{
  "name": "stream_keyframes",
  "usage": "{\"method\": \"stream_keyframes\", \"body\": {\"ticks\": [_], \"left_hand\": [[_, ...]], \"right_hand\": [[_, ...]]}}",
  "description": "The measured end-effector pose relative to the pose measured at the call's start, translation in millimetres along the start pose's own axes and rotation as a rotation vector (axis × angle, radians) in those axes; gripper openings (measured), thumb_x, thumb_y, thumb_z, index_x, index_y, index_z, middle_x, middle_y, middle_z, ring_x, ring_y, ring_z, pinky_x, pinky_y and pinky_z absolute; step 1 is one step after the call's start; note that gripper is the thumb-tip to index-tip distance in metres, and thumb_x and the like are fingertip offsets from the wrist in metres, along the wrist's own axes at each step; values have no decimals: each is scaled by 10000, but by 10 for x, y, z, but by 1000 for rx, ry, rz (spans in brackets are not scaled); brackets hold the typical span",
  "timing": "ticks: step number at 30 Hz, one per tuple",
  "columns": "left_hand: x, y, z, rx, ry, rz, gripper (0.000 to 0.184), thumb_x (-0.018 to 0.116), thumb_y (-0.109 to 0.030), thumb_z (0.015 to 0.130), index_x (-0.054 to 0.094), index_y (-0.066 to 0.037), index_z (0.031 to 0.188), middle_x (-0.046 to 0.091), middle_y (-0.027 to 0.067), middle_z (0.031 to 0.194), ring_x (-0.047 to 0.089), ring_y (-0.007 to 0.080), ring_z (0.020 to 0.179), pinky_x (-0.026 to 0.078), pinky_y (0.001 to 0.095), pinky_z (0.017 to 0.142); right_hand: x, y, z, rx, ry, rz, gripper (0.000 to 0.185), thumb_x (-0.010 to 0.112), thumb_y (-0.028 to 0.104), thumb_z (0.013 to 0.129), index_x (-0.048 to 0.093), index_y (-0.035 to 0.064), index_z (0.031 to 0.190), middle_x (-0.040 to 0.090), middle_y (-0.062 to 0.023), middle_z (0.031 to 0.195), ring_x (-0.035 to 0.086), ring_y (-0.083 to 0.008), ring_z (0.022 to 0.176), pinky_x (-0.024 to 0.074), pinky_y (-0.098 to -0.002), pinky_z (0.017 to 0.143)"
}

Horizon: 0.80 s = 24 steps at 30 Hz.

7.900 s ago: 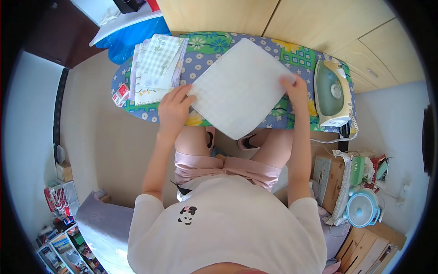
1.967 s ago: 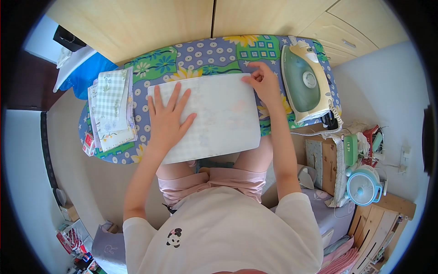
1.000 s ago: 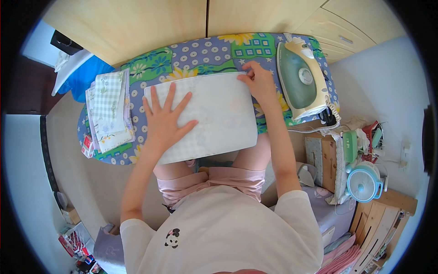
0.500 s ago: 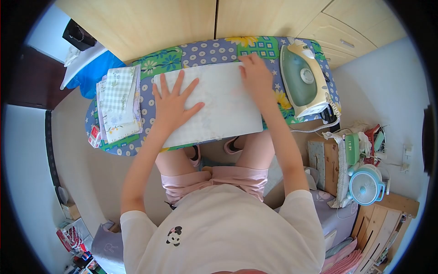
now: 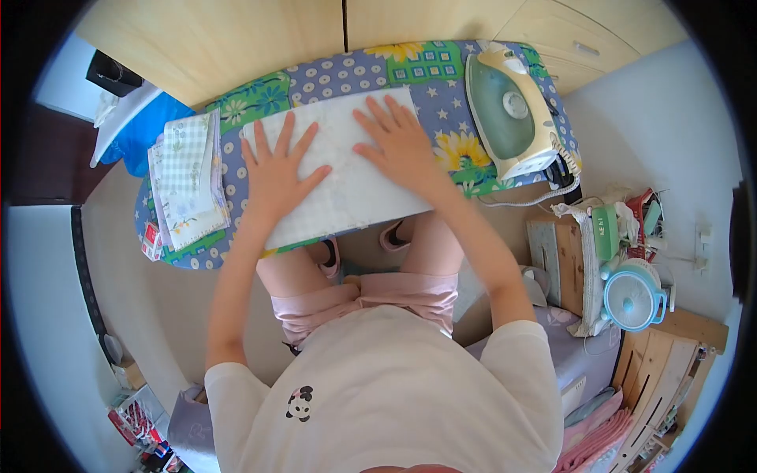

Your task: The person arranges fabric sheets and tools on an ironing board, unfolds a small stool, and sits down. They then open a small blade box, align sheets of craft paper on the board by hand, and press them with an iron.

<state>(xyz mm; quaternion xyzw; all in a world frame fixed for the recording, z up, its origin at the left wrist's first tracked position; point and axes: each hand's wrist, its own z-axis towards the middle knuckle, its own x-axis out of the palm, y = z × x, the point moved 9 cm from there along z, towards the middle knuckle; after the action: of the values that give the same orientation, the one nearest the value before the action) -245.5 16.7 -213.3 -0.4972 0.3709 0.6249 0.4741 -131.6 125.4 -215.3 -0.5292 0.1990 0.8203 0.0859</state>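
Note:
A flat white sheet [image 5: 347, 193], cloth or paper I cannot tell, lies across the patterned ironing board [image 5: 331, 75]. On its left part my left hand [image 5: 280, 177] lies flat with the fingers spread. My right hand [image 5: 398, 150] rests palm down on the upper right part, its fingers stretched out and apart. Neither hand grips anything. To the right of the sheet, a cream and green iron [image 5: 511, 114] lies on the board, its cord trailing off the near side. A stack of folded checked and flowered cloths [image 5: 188, 177] sits left of the sheet.
Wooden cabinet doors [image 5: 236, 47] stand directly behind the board. A small red and white box [image 5: 151, 242] is at its left end, near a blue bag [image 5: 150, 130]. On the right are a green box [image 5: 605, 231] and a light blue fan [image 5: 631, 299].
My right hand has moved left from the sheet's upper right edge onto its surface. My left hand stays spread on the sheet. The whole view has shifted slightly.

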Motion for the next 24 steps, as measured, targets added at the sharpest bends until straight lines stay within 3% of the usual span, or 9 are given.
{"method": "stream_keyframes", "body": {"ticks": [4, 14, 19, 22, 24], "left_hand": [[8, 4, -15, 16, 1, -15, 642, 516, -565, 777, 371, -291, 1339, 254, 64, 1439, 156, 509, 1268, 102, 675, 968], [30, 66, 63, 4, -92, 12, 629, 482, -601, 783, 387, -302, 1329, 277, 67, 1429, 166, 515, 1266, 108, 673, 970], [6, 50, 47, 21, -105, -19, 623, 481, -599, 784, 395, -300, 1324, 279, 67, 1428, 157, 513, 1270, 101, 681, 966], [6, 55, 48, -10, -22, 36, 621, 486, -559, 799, 341, -312, 1350, 236, 42, 1448, 131, 449, 1306, 97, 623, 1014], [27, 24, 45, 60, 11, -86, 618, 508, -536, 795, 362, -288, 1341, 252, 44, 1440, 147, 406, 1317, 115, 576, 1040]], "right_hand": [[-95, -112, -36, -34, -37, -47, 512, 465, 470, 847, 476, 173, 1263, 390, -97, 1355, 313, -321, 1266, 249, -425, 1041], [-15, -185, 103, -99, -44, -65, 479, 452, 447, 865, 485, 169, 1254, 380, -106, 1360, 314, -315, 1270, 252, -418, 1044], [-231, -309, -60, 29, 16, 202, 447, 549, 328, 840, 498, 98, 1220, 393, -135, 1344, 336, -320, 1254, 268, -427, 1029], [-330, -144, -319, -77, 149, 248, 459, 598, 247, 812, 489, 83, 1227, 397, -119, 1347, 334, -304, 1263, 279, -394, 1028], [-365, -83, -424, -90, 109, 231, 466, 616, 266, 787, 508, 74, 1198, 429, -122, 1318, 366, -311, 1237, 307, -405, 1004]]}}
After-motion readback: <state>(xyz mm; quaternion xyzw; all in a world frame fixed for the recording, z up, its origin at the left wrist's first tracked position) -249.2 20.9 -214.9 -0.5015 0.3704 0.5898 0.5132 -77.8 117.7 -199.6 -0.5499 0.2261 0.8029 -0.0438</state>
